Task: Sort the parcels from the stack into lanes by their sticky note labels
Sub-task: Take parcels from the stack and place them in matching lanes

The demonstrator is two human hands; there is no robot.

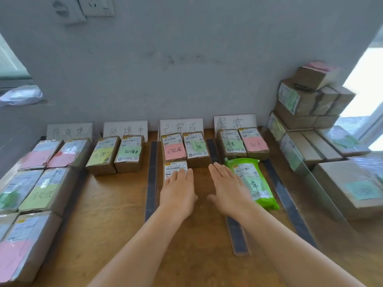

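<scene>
Wooden table (116, 214) against a grey wall (186, 59), split into lanes by dark strips (152, 179). Four white lane signs (180, 125) stand at the back edge.

Left hand (178, 193): fingers straight, palm down, lying flat on a small parcel (175, 167) in the third lane. Its white shipping label shows past the fingertips; any sticky note on it is hidden under the hand. Nothing pinched or curled around.

Right hand (228, 187): also flat and open, fingers together, over the bare table just right of that parcel. Holds nothing. Its outer edge is just beside the green poly bag (259, 187); can't tell if it touches.

Third lane, back row: box with pink note (173, 151) and box with green note (196, 147), side by side, directly behind the parcel under the left hand.

Fourth lane: two boxes at the back, one green note (232, 144), one pink note (255, 143); the green poly bag lies in front of them, carrying a green note.

Second lane: two boxes (116, 155), yellow-green and green notes.

First lane, far left: several boxes in rows (41, 179), pink and green notes.

Unsorted stack (310, 112) sits at far right, piled against the wall beside a window (364, 96).
</scene>
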